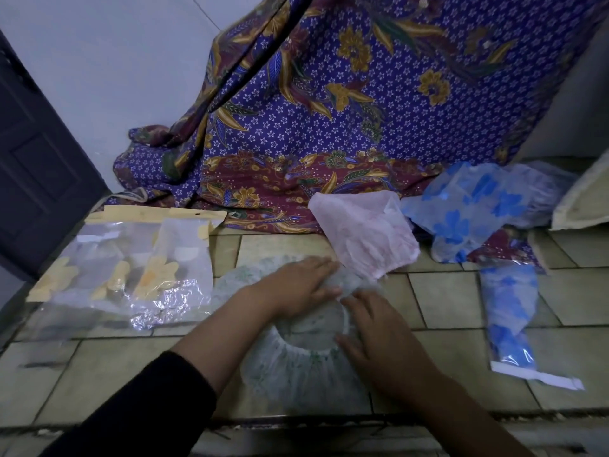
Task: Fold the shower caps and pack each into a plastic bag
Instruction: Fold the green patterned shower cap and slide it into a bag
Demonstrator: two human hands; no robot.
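So this one is maybe partway in, nowhere near finished. The green shower cap (290,367) lies spread on the tiled tabletop (461,357) right in front of the person, elastic ring facing up, and it looks like the first fold is only just starting. The left hand (296,285) lies flat on the far side of it with straight fingers, so no grip there, just pressing. The right hand (379,331) rests on the near right part of the ring, its fingertips almost meeting the left ones. Its grip looks apart too, more smoothing than pinching, though the thin plastic makes that hard to call. As for what's done, off to the right there's a blue flowered cap in a bag (507,318), rolled up long and looking packed. Behind it sits a loose blue cap (471,209), crumpled and not bagged, and a pink cap (365,239) roughly folded just past the green one, no bag on it either. On the left is a pile of plastic bags (131,268) with yellow tops; can't tell if the yellow shapes are caps inside or print. So probably one packed, three left.
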